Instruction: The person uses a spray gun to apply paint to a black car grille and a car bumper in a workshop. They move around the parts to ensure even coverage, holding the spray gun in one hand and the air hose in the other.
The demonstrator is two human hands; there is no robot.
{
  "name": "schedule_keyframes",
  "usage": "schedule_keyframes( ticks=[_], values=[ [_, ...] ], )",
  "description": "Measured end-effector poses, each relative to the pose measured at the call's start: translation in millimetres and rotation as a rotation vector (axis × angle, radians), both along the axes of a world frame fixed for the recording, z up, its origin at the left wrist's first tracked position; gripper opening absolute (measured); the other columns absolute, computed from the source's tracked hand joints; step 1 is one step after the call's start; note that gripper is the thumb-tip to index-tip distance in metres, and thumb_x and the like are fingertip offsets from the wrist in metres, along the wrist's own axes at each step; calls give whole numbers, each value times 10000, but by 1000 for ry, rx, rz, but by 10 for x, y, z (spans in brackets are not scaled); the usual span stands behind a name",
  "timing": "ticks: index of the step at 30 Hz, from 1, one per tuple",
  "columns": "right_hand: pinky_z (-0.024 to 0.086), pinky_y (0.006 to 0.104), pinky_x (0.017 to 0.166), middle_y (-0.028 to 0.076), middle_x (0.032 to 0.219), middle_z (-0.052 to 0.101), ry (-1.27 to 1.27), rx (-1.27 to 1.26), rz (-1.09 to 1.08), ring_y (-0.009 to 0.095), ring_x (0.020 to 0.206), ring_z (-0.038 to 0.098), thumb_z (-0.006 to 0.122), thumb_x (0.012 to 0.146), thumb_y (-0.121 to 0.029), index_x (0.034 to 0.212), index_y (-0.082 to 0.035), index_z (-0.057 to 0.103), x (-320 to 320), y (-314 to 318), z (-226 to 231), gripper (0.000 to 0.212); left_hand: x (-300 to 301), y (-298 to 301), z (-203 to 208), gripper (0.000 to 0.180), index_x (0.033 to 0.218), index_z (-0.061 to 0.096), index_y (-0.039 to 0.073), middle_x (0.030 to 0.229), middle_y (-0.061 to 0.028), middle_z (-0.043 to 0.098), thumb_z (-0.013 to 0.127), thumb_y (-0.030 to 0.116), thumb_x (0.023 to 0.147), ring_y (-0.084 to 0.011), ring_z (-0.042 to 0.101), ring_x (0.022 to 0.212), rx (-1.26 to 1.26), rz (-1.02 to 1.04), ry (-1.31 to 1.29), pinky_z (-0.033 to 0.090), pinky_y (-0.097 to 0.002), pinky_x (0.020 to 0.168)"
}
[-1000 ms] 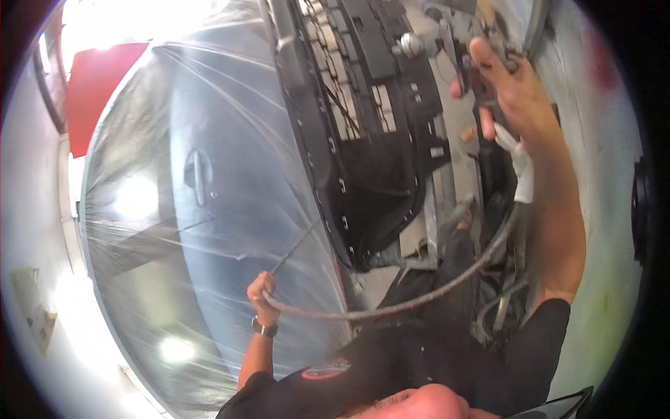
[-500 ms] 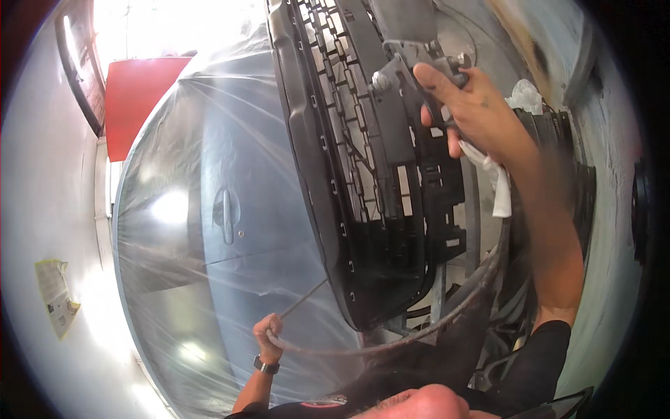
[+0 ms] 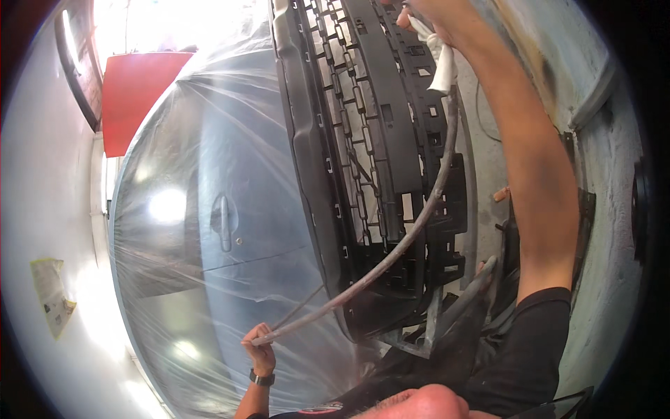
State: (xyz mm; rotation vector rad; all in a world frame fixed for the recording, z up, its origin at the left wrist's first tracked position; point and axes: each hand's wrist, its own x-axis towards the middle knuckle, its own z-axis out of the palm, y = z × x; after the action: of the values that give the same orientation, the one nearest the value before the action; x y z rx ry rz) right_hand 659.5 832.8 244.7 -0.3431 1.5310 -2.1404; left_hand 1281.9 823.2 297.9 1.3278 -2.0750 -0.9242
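At the top edge, my right hand (image 3: 440, 17) is partly cut off, its fingers closed round the spray gun, which lies almost wholly outside the picture. A white cloth or paper wrap (image 3: 442, 73) hangs just below that hand, at the hose's upper end. From there the grey hose (image 3: 377, 269) curves down and leftward to my left hand (image 3: 259, 349), which grips it. Behind the hose stands a long black car bumper grille (image 3: 324, 188), with slotted mesh and clip tabs. A thin bar (image 3: 300, 306) slants from near my left hand to the grille's lower edge.
A blue car door (image 3: 258, 167) under clear plastic sheeting stands close at the left. Beyond it is a red panel (image 3: 143, 101). Metal stand legs (image 3: 431, 325) show under the grille. A pale wall (image 3: 614, 195) bounds the right side.
My right hand has moved up and away with the spray gun, now mostly past the top edge. The hose has lifted and now crosses the grille. My left hand has shifted slightly left.
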Motion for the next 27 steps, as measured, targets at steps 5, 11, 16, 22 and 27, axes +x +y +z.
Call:
schedule_keyframes(
  ticks=[5, 11, 16, 22, 27],
  values=[
    [565, 295, 667, 83, 796, 621, 79, 179, 243, 220, 711, 629, 417, 1061, -436, 1167, -36, 649, 248, 441, 108, 474, 27, -12, -22, 780, 614, 293, 100, 620, 9, 310, 323, 822, 909, -133, 292, 603, 77, -33, -29, 229, -305, 564],
    [551, 324, 587, 178, 1056, 662, 89, 103, 406, 184, 674, 645, 493, 1009, -511, 1171, 1, 655, 186, 338, -266, 560, -83, 36, -86, 789, 624, 297, 100, 626, 14, 319, 345, 843, 884, -124, 295, 599, 110, -62, -130, 219, -300, 548],
    [411, 275, 340, 62, 693, 594, 293, -16, 242, 133, 362, 503, 658, 931, -520, 987, 41, 631, 387, 57, -415, 565, -98, 99, -56, 794, 629, 292, 96, 625, 10, 311, 360, 846, 879, -126, 301, 595, 63, -62, -167, 223, -298, 547],
    [518, 316, 536, 135, 962, 647, 500, 157, 124, 161, 681, 612, 585, 990, -452, 1083, 15, 655, 358, -172, -194, 481, -84, 131, -88, 786, 628, 303, 86, 627, 1, 322, 410, 821, 885, -127, 319, 602, 61, -33, -51, 233, -297, 550],
    [420, 264, 373, 38, 677, 596, 449, 257, 266, 123, 374, 522, 612, 951, -548, 934, -6, 655, 650, 5, -16, 545, 113, 164, -77, 757, 601, 306, 96, 609, -7, 342, 396, 773, 928, -133, 337, 581, 100, 86, -1, 239, -291, 532]
  ],
)
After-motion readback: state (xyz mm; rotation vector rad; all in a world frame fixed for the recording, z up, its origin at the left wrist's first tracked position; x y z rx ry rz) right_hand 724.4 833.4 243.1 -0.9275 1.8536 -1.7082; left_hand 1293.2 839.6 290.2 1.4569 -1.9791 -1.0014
